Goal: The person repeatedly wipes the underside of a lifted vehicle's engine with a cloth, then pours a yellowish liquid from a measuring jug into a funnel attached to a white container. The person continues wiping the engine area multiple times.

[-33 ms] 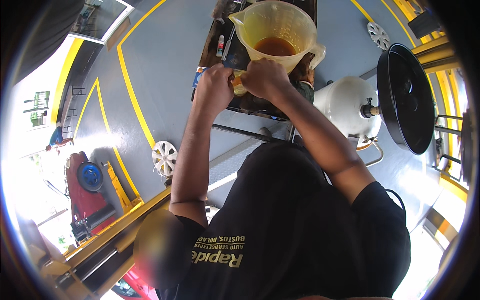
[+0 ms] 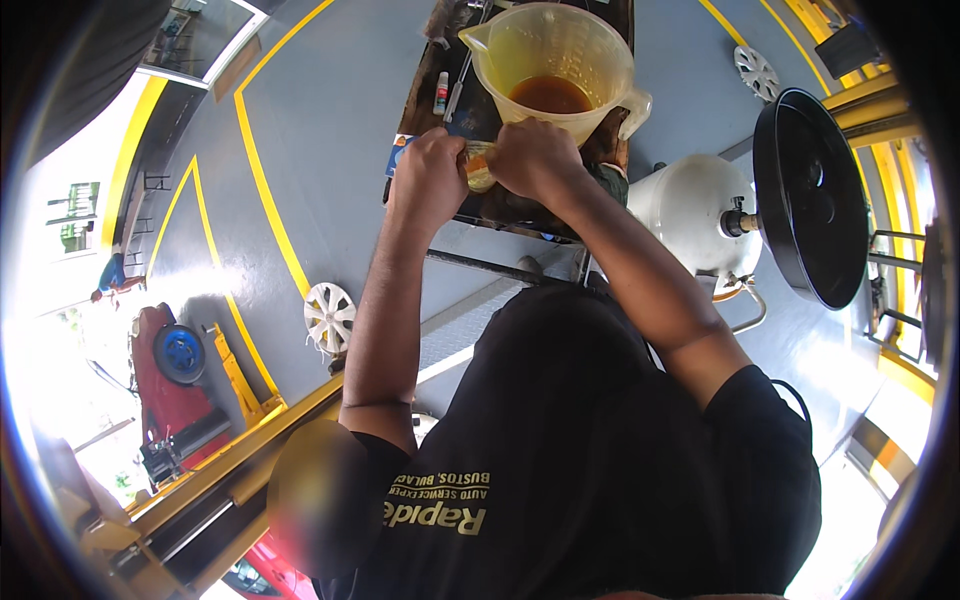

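My left hand (image 2: 428, 172) and my right hand (image 2: 530, 157) are close together over the near end of a dark, worn cart top (image 2: 420, 100). Both have curled fingers, pinching a small pale-yellow and orange thing (image 2: 479, 168) between them; its kind is unclear, since the fingers cover much of it. Just beyond my right hand stands a large translucent measuring jug (image 2: 607, 70), spout to the left and handle to the right. Brown liquid (image 2: 550, 94) lies in its bottom. A small white tube with a red label (image 2: 441, 92) rests on the cart, left of the jug.
Right of the cart is a white tank (image 2: 690, 205) with a wide black round pan (image 2: 812, 198) beside it. Wheel covers lie on the grey floor, one at left (image 2: 329, 316). A yellow lift beam (image 2: 240, 455) runs at lower left. A dark cloth (image 2: 608, 182) sits by my right wrist.
The small thing between my fingers has turned slightly and shows more of its pale and orange surface. My hands have hardly moved.
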{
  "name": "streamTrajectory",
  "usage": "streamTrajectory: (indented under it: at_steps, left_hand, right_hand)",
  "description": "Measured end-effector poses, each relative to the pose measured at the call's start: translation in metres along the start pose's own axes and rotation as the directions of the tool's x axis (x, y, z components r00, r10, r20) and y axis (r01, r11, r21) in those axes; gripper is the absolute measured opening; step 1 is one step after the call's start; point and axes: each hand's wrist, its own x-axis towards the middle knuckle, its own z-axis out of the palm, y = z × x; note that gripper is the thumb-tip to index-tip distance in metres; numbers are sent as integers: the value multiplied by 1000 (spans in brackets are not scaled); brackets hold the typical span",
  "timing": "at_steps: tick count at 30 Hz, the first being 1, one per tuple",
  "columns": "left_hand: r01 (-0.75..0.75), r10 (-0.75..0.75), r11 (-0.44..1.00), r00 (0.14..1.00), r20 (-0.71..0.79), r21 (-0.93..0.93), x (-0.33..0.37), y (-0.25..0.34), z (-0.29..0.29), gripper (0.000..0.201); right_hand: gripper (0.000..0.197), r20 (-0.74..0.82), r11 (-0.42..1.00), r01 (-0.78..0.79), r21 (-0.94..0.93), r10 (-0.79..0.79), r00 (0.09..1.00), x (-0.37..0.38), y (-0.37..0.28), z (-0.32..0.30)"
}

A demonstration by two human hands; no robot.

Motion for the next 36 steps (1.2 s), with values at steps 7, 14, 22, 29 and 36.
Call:
streamTrajectory:
  at_steps: [7,14,22,29,36]
  left_hand:
    - [12,-15,999,998,-53,-39,10,12,-1,8]
    - [143,-143,990,988,-53,1,14,19,7,15]
    - [96,-178,930,962,208,353,15,11,23,23]
    - [118,-151,980,965,216,161,26,15,5,27]
    - [83,-28,985,942,335,-152,33,34,-7,30]
  right_hand:
    - [37,-56,996,27,-83,-32,998,-13,4,-20]
    - [30,-60,995,-48,-86,43,997,-16,7,-10]
    - [37,-81,997,-73,-4,73,994,-12,24,-5]
    - [36,-109,980,-99,174,119,987,-29,25,-29]
    - [23,-166,762,179,623,-95,982,-47,72,-25]
